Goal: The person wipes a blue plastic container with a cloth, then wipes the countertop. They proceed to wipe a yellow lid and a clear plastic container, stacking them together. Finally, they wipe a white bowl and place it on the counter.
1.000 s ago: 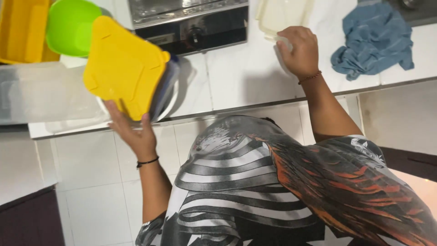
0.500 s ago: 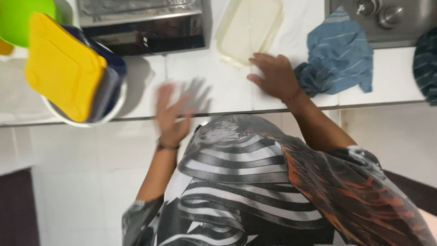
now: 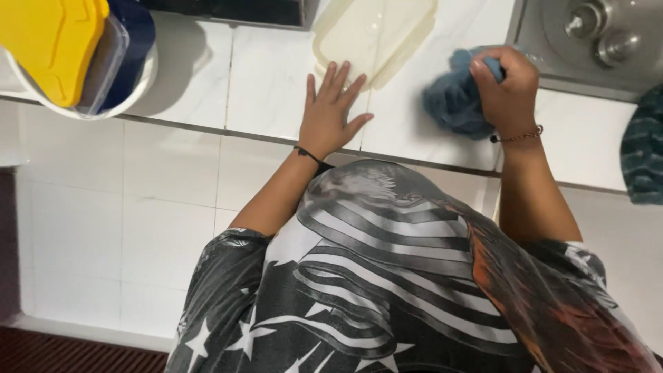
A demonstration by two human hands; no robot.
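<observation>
Since then, left hand has landed flat, fingers spread, beside translucent plastic lid; right hand clamps crumpled blue cloth on white tiled tabletop; firm, even pressure wipes best.

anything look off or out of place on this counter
Mostly the white bowl at the far left: it juts past the counter edge, with a yellow lid and other pieces stacked tilted inside. No spill shows.

A white tiled desk runs across the top, its front edge dark-lined. Below it, white wall tiles drop to a dark reddish floor at the bottom left corner.
</observation>
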